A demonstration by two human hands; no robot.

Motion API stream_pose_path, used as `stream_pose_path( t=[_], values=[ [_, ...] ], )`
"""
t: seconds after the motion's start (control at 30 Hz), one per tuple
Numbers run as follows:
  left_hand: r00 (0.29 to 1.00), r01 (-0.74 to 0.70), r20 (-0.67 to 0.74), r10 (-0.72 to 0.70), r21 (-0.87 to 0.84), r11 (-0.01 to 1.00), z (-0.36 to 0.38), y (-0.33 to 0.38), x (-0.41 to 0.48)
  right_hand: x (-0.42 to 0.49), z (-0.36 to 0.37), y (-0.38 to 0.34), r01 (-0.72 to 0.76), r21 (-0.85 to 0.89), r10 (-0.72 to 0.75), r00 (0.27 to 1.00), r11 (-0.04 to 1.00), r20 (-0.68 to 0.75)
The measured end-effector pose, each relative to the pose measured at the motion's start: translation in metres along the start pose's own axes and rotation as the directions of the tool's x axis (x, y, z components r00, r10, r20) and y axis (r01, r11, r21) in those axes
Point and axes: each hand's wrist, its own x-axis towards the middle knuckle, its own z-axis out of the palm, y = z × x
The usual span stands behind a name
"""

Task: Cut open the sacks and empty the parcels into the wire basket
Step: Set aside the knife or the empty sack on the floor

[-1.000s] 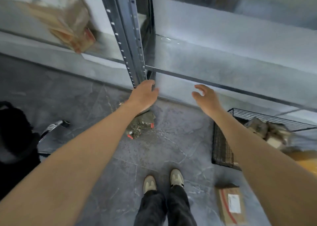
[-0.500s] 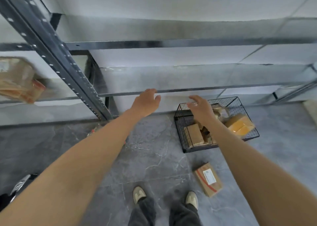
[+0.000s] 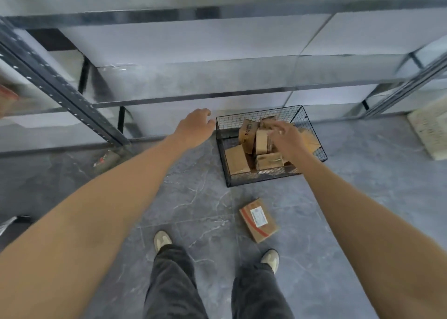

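The left hand (image 3: 194, 127) hung loose and empty beside the wire basket (image 3: 256, 177) on the floor (image 3: 198, 197). The right hand (image 3: 287, 138), loose too, was over the parcels (image 3: 237, 160) in it. One more box (image 3: 258, 219) lay nearby

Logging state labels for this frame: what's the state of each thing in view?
wire basket: upright on the floor, partly full.
parcels in basket: piled loose, several tilted.
loose parcel: outside the basket, flat, label up.
left hand: empty, fingers relaxed.
right hand: above the basket, empty, fingers extended.
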Motion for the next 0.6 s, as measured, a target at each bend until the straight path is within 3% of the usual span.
stream_pose_path(
  t=[0.27, 0.4, 0.6],
  values=[
    [0.984, 0.177, -0.023, -0.178, -0.031, 0.984, 0.091, 0.056, -0.031, -0.006, -0.066, 0.087, 0.001, -0.052, 0.004, 0.994, 0.999, 0.106],
    [0.96, 0.282, 0.011, -0.281, -0.071, 0.957, 0.13, 0.062, -0.048, -0.013, -0.063, 0.11, -0.014, -0.027, 0.017, 0.993, 1.0, 0.12],
    [0.949, 0.316, 0.043, -0.313, -0.132, 0.94, 0.161, 0.056, -0.052, -0.023, -0.05, 0.136, -0.02, -0.002, 0.02, 0.987, 1.0, 0.157]
  ],
)
